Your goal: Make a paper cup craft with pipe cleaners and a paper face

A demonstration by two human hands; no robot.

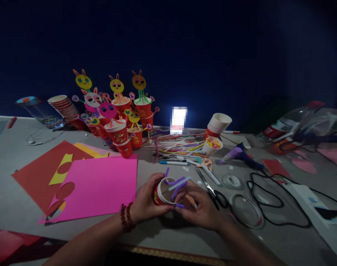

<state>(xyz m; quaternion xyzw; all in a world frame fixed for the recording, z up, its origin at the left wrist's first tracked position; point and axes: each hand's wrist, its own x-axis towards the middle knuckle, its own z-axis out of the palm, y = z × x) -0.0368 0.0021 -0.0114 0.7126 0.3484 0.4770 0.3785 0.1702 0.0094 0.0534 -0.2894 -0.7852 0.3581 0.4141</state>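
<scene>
A red-and-white paper cup (pixel 165 190) is in my left hand (pixel 149 195), whose fingers wrap round its side. Bent purple pipe cleaners (pixel 177 192) stick up and out at the rim, with a pale straw-like strip (pixel 180 183) lying across them. My right hand (pixel 200 207) is closed at the cup's right side, its fingertips on a purple pipe cleaner by the rim. Just right of that hand lie scissors (pixel 211 190) with black handles. Part of the cup's wall is hidden behind my fingers.
Finished cups with rabbit faces (pixel 120 135) stand at the back left. Pink paper (pixel 102 188) lies left of my hands. Loose pipe cleaners (pixel 179 146), stacked cups (pixel 218 125), tape rolls (pixel 246 210), a black cable (pixel 282 221) and a bottle (pixel 290 127) spread rightward.
</scene>
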